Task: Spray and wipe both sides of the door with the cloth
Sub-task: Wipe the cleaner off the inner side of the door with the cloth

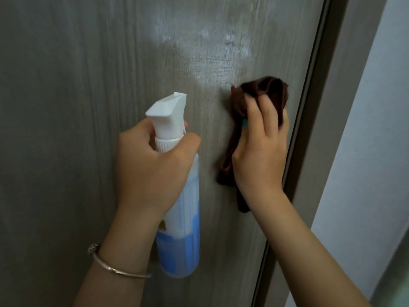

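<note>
From the head camera, a grey wood-grain door point(88, 107) fills most of the frame, with its right edge running diagonally beside a darker frame strip point(314, 120) and a pale wall point(365, 151) further right. A whitish, wet-looking patch point(205, 54) spreads across the door's upper middle. The left hand point(152, 165) is wrapped around the neck of a spray bottle point(181, 209), its white nozzle aimed up toward the patch; the bottle's translucent body holds blue liquid in its lower part. A thin metal bangle point(115, 267) circles the left wrist. The right hand point(261, 147) presses a dark brown cloth point(243, 96) against the door just below and right of the patch, near the door's edge, with fingers curled over the bunched fabric. A tail of the cloth hangs below the palm.
</note>
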{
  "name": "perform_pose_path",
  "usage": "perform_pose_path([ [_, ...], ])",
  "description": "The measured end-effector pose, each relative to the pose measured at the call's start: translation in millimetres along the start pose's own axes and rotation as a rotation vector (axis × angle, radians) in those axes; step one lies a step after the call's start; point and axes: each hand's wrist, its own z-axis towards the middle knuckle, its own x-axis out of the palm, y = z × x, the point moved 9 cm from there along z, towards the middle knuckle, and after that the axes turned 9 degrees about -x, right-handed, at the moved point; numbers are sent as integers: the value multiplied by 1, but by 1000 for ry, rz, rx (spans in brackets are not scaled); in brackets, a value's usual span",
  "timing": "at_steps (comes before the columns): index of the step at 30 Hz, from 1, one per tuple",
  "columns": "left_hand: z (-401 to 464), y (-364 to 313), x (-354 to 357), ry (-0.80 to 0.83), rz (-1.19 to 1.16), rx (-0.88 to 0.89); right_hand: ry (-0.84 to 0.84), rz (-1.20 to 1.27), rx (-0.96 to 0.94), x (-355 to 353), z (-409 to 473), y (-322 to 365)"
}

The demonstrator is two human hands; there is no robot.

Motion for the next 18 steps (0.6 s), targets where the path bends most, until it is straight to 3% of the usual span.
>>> perform_pose_path([
  [4,0,1,1,4,13,-4,27,-69,-44,-2,-27,4],
  [11,-2,-4,25,72,24,27,2,-32,14,-2,21,-11],
  [15,-6,-4,48,172,42,41,-45,-21,92,-15,-20,-37],
  [18,-7,-2,65,228,38,19,-28,-34,51,-14,-39,-42],
])
